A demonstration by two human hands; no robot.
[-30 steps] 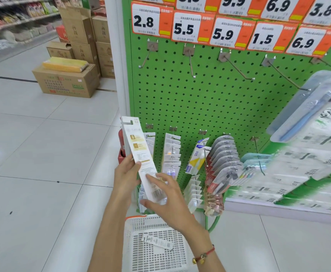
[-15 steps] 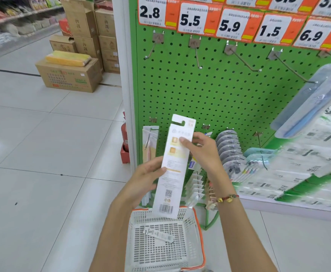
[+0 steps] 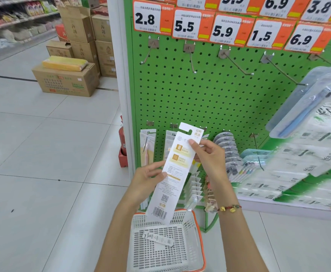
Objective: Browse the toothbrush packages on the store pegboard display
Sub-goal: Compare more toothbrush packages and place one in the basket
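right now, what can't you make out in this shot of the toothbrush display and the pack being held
- Head view: front of the white cardboard toothbrush package; only its printed back shows, text too small.
- Left hand fingers: hidden behind it.
- Right hand: fingertips behind the card.
- Clear blister packs, right edge: blurred, cut off.
- White plastic basket: cut by bottom edge.
- Orange price tags: small print unreadable.
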